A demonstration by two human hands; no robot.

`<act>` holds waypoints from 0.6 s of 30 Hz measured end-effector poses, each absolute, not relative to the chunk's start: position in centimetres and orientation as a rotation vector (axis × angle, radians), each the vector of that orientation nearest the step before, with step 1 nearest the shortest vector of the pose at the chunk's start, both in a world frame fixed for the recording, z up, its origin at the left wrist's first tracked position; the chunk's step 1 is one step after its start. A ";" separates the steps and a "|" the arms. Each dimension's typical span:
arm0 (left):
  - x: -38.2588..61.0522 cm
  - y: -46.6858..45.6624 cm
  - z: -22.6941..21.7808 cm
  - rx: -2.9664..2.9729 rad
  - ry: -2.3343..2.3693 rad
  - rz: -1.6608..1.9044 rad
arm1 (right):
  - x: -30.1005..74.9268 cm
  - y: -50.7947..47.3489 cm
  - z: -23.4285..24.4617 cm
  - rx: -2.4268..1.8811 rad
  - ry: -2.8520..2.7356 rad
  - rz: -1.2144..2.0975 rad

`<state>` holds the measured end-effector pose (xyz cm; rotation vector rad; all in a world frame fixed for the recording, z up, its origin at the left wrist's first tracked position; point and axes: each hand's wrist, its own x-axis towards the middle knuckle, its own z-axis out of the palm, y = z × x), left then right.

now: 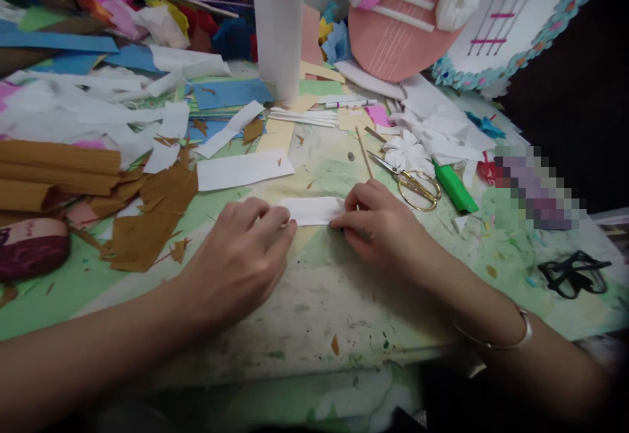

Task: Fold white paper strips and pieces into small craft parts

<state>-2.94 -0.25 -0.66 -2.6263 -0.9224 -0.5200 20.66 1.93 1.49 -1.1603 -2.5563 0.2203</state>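
Note:
A small white paper strip lies flat on the stained table in front of me. My left hand presses on its left end with curled fingers. My right hand pinches its right end, fingers closed on the paper. A thin silver bracelet circles my right wrist. A larger white paper strip lies just behind the small one.
Gold-handled scissors, a thin wooden stick and a green marker lie behind my right hand. Brown paper scraps spread at left. A white paper roll stands at the back amid coloured paper heaps. Black scissors lie at right.

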 end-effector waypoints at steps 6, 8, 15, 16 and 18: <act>-2.8 -1.4 -0.6 -2.567 -0.847 -0.387 | 19.3 -0.7 1.8 -1.112 -2.791 -0.130; -2.8 -1.6 -0.7 -2.574 -0.842 -0.366 | 19.0 -1.3 1.7 -1.145 -2.817 -0.194; -2.7 -1.5 -1.2 -2.640 -0.951 -0.327 | 18.3 -2.5 1.3 -1.241 -2.801 -0.368; -2.7 -1.4 -1.2 -2.648 -0.961 -0.314 | 18.2 -2.7 1.3 -1.274 -2.795 -0.374; -2.6 -1.3 -1.1 -2.649 -0.975 -0.316 | 18.0 -2.9 1.2 -1.328 -2.794 -0.395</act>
